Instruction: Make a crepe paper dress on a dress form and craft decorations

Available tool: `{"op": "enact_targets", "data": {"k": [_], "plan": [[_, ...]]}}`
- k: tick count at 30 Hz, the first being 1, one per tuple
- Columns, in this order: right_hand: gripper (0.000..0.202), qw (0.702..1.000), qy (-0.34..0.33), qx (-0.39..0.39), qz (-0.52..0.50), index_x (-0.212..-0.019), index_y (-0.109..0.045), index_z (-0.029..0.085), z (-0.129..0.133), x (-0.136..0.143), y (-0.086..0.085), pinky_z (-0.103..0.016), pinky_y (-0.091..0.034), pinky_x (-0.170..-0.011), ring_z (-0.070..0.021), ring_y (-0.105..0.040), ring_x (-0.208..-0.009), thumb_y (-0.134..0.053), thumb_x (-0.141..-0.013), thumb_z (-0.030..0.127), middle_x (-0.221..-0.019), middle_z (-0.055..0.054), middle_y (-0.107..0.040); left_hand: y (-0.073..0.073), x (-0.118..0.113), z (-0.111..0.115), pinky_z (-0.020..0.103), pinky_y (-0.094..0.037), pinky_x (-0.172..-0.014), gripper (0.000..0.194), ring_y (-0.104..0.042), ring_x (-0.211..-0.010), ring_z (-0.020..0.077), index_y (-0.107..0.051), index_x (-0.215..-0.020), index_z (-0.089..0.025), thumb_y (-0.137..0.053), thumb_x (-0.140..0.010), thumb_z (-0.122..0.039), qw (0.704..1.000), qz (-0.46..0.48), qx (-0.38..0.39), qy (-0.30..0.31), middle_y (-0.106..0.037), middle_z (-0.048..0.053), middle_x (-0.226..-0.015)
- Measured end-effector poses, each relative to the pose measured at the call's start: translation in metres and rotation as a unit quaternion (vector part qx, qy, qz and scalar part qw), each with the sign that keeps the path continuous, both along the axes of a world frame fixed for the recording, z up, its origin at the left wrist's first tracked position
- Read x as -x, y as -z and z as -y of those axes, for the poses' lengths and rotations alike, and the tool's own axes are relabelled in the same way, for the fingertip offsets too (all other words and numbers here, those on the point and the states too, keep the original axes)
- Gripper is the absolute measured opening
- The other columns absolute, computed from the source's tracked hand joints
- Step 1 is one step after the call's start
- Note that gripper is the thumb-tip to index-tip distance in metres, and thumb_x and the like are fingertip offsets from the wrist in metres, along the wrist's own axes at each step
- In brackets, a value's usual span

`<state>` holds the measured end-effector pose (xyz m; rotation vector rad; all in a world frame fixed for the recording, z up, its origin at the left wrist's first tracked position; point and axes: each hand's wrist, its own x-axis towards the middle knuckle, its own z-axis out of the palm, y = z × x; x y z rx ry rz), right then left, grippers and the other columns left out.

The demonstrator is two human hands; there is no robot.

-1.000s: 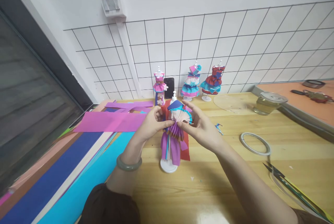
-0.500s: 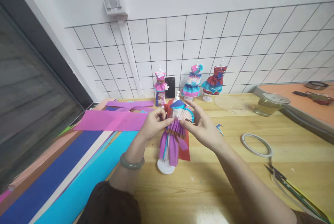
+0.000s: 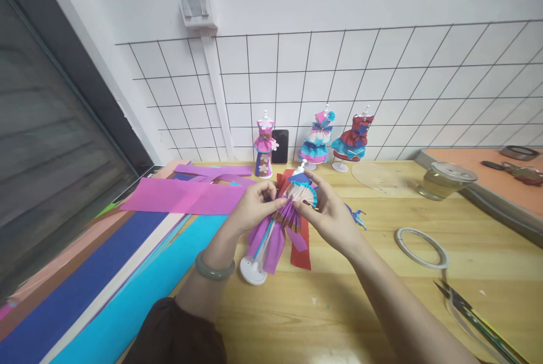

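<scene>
Between my hands a small white dress form wears a paper dress [image 3: 271,245], purple below, with a pleated white and blue fan at the chest. It leans to the right, and its round white base [image 3: 253,271] is at the lower left. My left hand [image 3: 261,205] is closed, thumb and finger pinching the pleats at the waist from the left. From the right my right hand [image 3: 324,208] grips the bodice, its thumb on the pleats and its fingers behind. A strip of red paper [image 3: 301,245] lies on the table behind the dress.
Three dressed forms, one a pink dress [image 3: 265,146], stand at the wall beside a phone [image 3: 280,147]. Colored paper sheets [image 3: 182,197] cover the left side. A tape roll [image 3: 422,248], scissors [image 3: 470,310] and a glass cup [image 3: 447,180] are at right.
The dress form has tilted, its top going right and its base left. Both hands keep their hold on the pleats. The view has shifted slightly.
</scene>
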<state>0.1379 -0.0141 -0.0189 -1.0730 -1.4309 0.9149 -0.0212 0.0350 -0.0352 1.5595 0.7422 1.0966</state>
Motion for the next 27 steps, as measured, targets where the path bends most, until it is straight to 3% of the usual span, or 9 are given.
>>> {"op": "enact_targets", "data": {"k": [7,13,19,23,27], "plan": [[0.082,0.999,0.002,0.016,-0.033,-0.14,-0.012,0.021,-0.0005,0.0011,0.0034,-0.038,-0.047,-0.082,-0.0196,-0.059,-0.091,-0.061,-0.074,0.028,-0.107,-0.01,-0.058,-0.0057,0.0035,0.0015,0.024,-0.041,-0.068,0.007,-0.051,-0.073,0.0114,-0.06,-0.07,-0.014,-0.062,-0.07,-0.021,0.999,-0.015,-0.049,0.015,-0.051,0.001,-0.075],[0.082,0.999,0.032,0.002,0.003,-0.14,-0.013,0.024,-0.0002,0.0017,0.0027,-0.039,-0.047,-0.083,-0.0208,-0.058,-0.094,-0.06,-0.073,0.029,-0.119,-0.011,-0.052,-0.0067,0.0046,0.0007,0.032,-0.038,-0.09,0.014,-0.05,-0.106,0.0207,-0.068,-0.081,-0.018,-0.067,-0.068,-0.024,0.994,-0.022,-0.094,0.054,-0.054,0.007,-0.108],[0.08,0.999,0.042,0.006,0.002,-0.139,-0.018,0.023,0.0009,0.0034,0.0012,-0.04,-0.048,-0.08,-0.0208,-0.059,-0.088,-0.062,-0.072,0.029,-0.112,-0.011,-0.056,-0.0045,0.0032,-0.0004,0.035,-0.037,-0.093,0.013,-0.05,-0.108,0.0221,-0.068,-0.075,-0.016,-0.067,-0.068,-0.027,0.995,-0.02,-0.092,0.044,-0.053,0.009,-0.115],[0.081,1.0,0.018,0.001,-0.018,-0.139,-0.016,0.021,0.0015,0.0044,-0.0001,-0.038,-0.048,-0.079,-0.0191,-0.06,-0.083,-0.062,-0.072,0.028,-0.098,-0.009,-0.061,-0.0038,0.0042,-0.0013,0.035,-0.038,-0.092,0.013,-0.051,-0.106,0.0216,-0.068,-0.074,-0.016,-0.066,-0.069,-0.028,0.995,-0.021,-0.085,0.036,-0.057,0.008,-0.106],[0.084,1.0,0.019,0.005,-0.024,-0.14,-0.013,0.02,0.0026,0.0062,-0.0019,-0.036,-0.049,-0.077,-0.0184,-0.06,-0.082,-0.062,-0.072,0.027,-0.101,-0.009,-0.061,-0.0036,0.0054,-0.0014,0.034,-0.038,-0.09,0.012,-0.053,-0.102,0.0208,-0.068,-0.073,-0.015,-0.065,-0.07,-0.027,0.995,-0.019,-0.091,0.03,-0.058,0.008,-0.102]]}}
